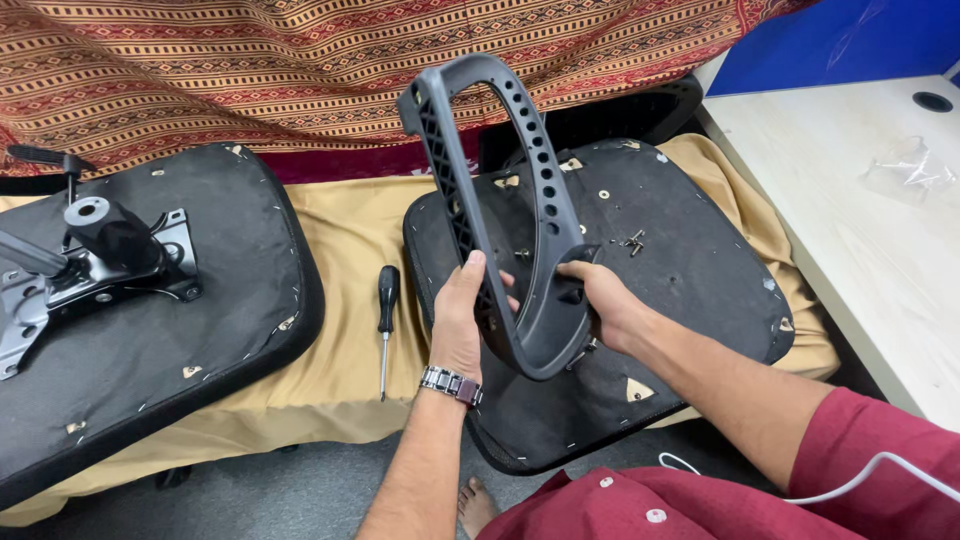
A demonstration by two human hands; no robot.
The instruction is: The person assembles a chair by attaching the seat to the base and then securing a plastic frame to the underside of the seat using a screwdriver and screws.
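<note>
A dark grey plastic chair armrest loop (540, 180) stands upright over an upturned black chair seat (690, 280). My left hand (462, 315), with a metal watch on the wrist, grips its ribbed inner side near the bottom. My right hand (600, 300) holds the lower right curve of the loop. A few loose screws (633, 241) lie on the seat's underside just right of the armrest.
A black-handled screwdriver (386, 320) lies on the tan cloth (350, 240) between the seats. A second upturned seat (200, 330) at left carries a metal tilt mechanism (95, 265). A pale wooden desk (860, 230) stands at right, with a clear plastic bag (905, 170) on it.
</note>
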